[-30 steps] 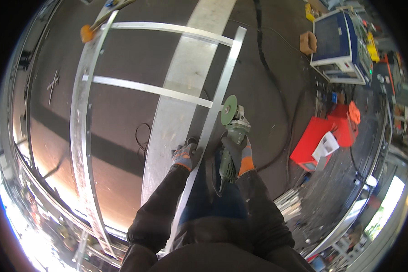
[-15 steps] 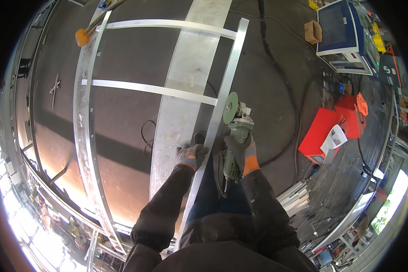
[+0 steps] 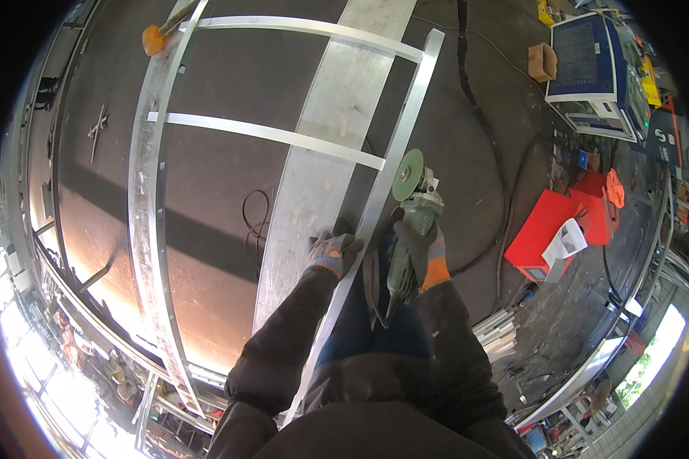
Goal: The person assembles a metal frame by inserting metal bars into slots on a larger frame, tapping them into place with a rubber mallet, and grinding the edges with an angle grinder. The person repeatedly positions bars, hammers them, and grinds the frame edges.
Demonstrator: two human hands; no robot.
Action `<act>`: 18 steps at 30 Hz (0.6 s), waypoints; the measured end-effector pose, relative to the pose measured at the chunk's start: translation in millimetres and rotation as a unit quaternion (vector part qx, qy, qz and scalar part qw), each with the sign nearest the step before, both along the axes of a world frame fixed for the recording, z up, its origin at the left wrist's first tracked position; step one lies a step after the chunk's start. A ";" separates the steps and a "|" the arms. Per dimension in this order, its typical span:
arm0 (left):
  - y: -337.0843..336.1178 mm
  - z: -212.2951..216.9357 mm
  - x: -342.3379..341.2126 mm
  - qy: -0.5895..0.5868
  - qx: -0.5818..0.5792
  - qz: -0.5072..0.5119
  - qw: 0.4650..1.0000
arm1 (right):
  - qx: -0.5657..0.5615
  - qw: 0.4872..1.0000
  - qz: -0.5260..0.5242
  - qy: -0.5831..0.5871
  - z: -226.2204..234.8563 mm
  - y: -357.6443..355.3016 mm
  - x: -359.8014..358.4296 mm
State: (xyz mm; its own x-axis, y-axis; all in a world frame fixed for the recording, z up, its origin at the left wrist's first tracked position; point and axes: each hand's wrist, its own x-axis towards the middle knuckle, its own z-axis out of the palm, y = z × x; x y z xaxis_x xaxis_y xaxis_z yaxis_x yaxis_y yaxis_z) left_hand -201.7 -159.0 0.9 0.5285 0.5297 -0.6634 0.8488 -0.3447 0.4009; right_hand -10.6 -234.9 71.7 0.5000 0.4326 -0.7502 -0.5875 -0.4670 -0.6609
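Observation:
A ladder-like silvery metal frame [image 3: 400,138] lies in front of me, with two crossbars between its long rails. My left hand [image 3: 334,252], in a grey and orange glove, is closed round the right rail, below the nearer crossbar [image 3: 264,134]. My right hand [image 3: 425,252], gloved alike, is wrapped round the body of a green angle grinder [image 3: 404,268]. The grinder's green disc [image 3: 409,175] stands on edge just right of the right rail, near where that crossbar joins. Whether disc and rail touch, I cannot tell. The grinder's lower end points toward my body.
Wide metal planks [image 3: 306,183] pass beneath the frame. An orange-headed mallet [image 3: 153,40] lies at the far left. To the right are a red machine [image 3: 540,229], a blue and white machine [image 3: 584,57], a cardboard box [image 3: 542,62], dark cables [image 3: 486,138] and stacked metal bars [image 3: 495,334].
The view has shifted, so the frame, mallet and floor items sit further right, with the frame's far end higher. Both hands keep their holds, and the grinder stays beside the rail.

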 end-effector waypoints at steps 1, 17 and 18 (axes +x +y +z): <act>-0.1 0.4 0.7 -0.003 0.009 0.002 1.000 | 0.001 1.000 0.005 -0.008 -0.1 0.3 0.8; 2.6 0.4 2.3 -0.006 -0.008 0.003 1.000 | -0.031 0.999 0.017 0.005 2.2 0.8 3.4; 2.7 0.4 2.4 -0.009 -0.005 0.003 1.000 | -0.029 0.999 0.017 -0.002 1.3 0.2 3.4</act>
